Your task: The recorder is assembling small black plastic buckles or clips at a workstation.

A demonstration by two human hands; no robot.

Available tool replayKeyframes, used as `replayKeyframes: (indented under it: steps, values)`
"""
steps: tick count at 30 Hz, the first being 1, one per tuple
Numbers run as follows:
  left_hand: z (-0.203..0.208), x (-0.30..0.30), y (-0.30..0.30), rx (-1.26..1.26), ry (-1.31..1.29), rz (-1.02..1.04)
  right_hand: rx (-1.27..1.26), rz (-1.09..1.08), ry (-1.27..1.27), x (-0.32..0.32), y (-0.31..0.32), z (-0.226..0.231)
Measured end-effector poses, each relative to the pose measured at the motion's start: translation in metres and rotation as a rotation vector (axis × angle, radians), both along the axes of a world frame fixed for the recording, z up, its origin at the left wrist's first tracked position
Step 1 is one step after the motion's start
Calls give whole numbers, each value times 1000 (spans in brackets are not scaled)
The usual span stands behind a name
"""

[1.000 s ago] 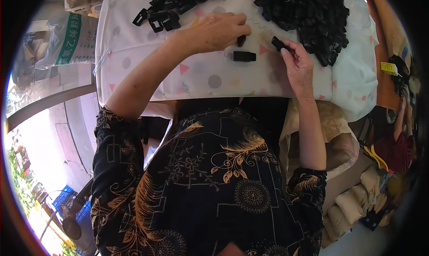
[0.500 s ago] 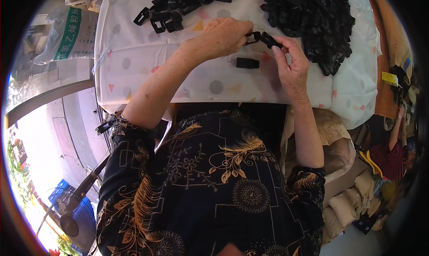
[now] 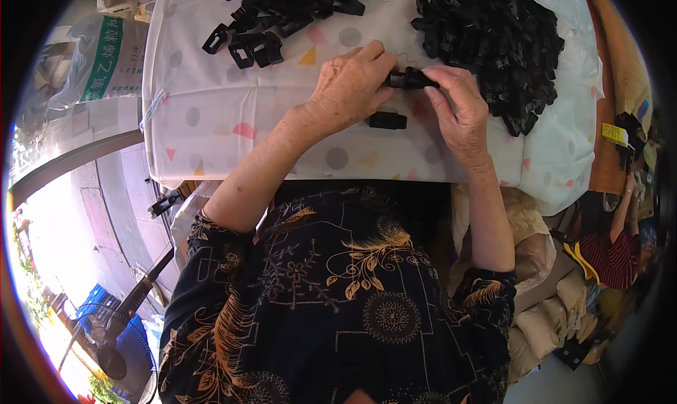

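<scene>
Over the middle of the table, my left hand (image 3: pixel 351 85) and my right hand (image 3: pixel 462 111) are closed on small black plastic pieces. The right one's piece (image 3: pixel 415 78) is pinched between thumb and fingers. It lies in line with the left one's piece, which my fingers mostly hide; the two meet end to end. Whether they are locked together I cannot tell. Just below them a single black plastic piece (image 3: pixel 388 120) lies on the patterned tablecloth (image 3: pixel 282 157).
Loose black frame-like pieces (image 3: pixel 257 49) spread at the far left. A larger heap of black pieces (image 3: pixel 493 51) covers the far right. A clear sack with a green band (image 3: pixel 104 58) stands left of the table, a fan (image 3: pixel 116 354) lower left. Another person's striped sleeve (image 3: pixel 620 259) shows at right.
The two pieces, tilted toward each other before, now lie straight in line. My left fingers have come down over theirs. The whole view has shifted slightly.
</scene>
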State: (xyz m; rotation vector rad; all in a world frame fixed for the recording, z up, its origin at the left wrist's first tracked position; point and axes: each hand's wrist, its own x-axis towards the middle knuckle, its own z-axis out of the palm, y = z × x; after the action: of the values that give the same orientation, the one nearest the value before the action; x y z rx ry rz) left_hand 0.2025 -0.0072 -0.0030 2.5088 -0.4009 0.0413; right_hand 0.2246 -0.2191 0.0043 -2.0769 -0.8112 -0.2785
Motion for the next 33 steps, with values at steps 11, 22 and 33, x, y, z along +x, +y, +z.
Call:
replayKeyframes:
  steps: [11, 22, 33]
  values:
    - [-5, 4, 5, -99, 36, -3, -211, 38, -259, 1, 8, -21]
    - [-11, 5, 15, -64, -27, -8, -382, 20, -365, -10, 15, -19]
    - [0, -59, 54, -105, -131, 156, -537, -184, -371, 10, -34, -4]
